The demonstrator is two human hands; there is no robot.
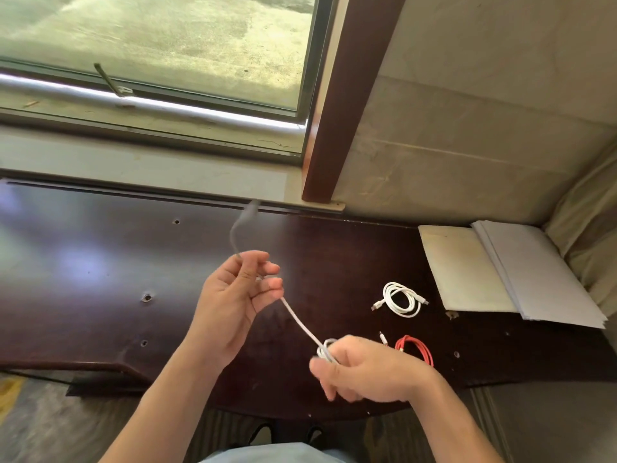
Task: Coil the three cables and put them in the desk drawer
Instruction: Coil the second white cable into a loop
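Note:
A white cable (298,320) stretches between my two hands above the dark wooden desk (100,262). My left hand (233,295) pinches it near its free end, which whips upward, blurred, toward the window sill. My right hand (364,372) grips several small loops of the same cable at its fingertips. A second white cable (400,299) lies coiled on the desk to the right. A red cable (415,350) lies in loops just beyond my right hand. No drawer is visible.
A cream pad (464,269) and a stack of white paper (541,272) lie at the desk's right end against the wall. A window (150,61) and its sill run behind the desk. The desk top has several small holes.

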